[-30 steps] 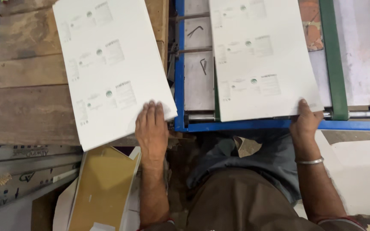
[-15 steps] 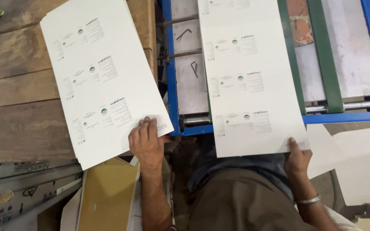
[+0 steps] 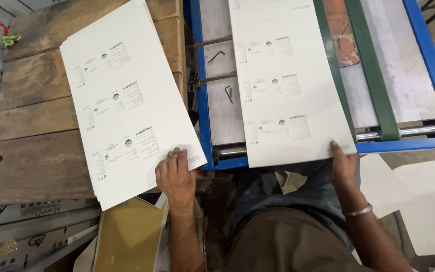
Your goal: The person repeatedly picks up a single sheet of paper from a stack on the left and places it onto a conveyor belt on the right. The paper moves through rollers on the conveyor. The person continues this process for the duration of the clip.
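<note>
Flanking wooden table (image 3: 36, 166), blue-framed machine bed (image 3: 419, 55)

**Printed sheets and cartons around me**

A white stack of printed sheets (image 3: 127, 100) lies tilted at the left of centre, bearing small grey label blocks with green dots. A second white printed sheet (image 3: 288, 80) with similar blocks fills the upper centre. Flattened grey cartons (image 3: 23, 229) with dark lettering sit at lower left, and a mustard-yellow folded box (image 3: 127, 242) at the bottom.
</note>
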